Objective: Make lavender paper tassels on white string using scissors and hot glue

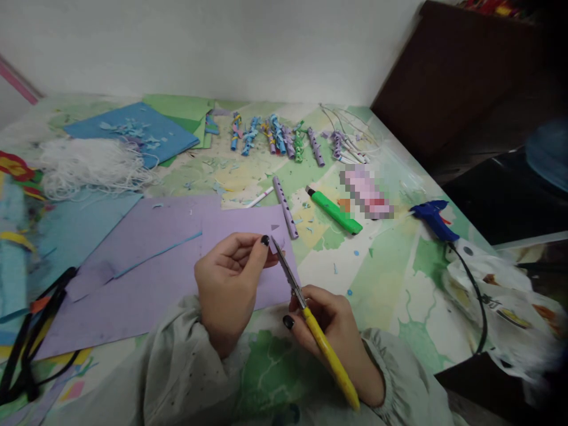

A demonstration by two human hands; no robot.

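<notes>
Left hand (pixel 233 284) pinches small purple piece (pixel 276 244) above tabletop's (pixel 379 269) near middle; looks light, bendy, best gripped by edge. Right hand (pixel 339 325) grips scissors (pixel 320 340).

Pale wall (pixel 222 50) behind; dark brown furniture (pixel 448 77) and white plastic bag (pixel 506 302) at right

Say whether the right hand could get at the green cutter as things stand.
Probably yes: nothing stands between the right hand and the green cutter, though that hand is holding the yellow-handled scissors.
</notes>
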